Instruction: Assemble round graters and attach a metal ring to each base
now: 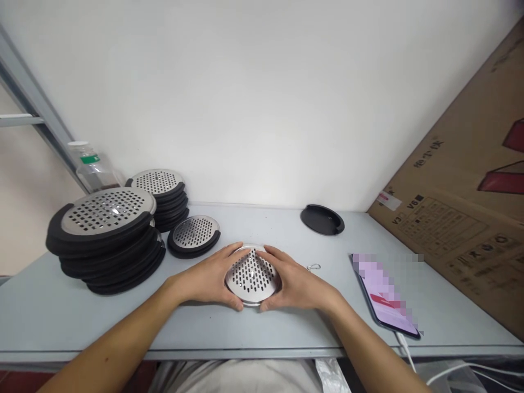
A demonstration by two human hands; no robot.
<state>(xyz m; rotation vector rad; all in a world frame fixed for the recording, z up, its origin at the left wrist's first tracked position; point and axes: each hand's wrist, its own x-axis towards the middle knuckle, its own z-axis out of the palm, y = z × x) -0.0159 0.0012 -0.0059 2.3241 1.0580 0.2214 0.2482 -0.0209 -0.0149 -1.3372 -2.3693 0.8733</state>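
Near: one round, perforated silver metal disc (250, 283), held between my left hand (215, 278) and right hand (295, 281), fingers curved; far right: one shallow, round black dish (321, 220).

I note a smartphone (382, 300) lying to my right, screen lit, a white cable (406, 352) plugged into its near end. Further right I record a printed cardboard box (458, 218). At far left I find a capped, green-banded clear bottle (96, 173).
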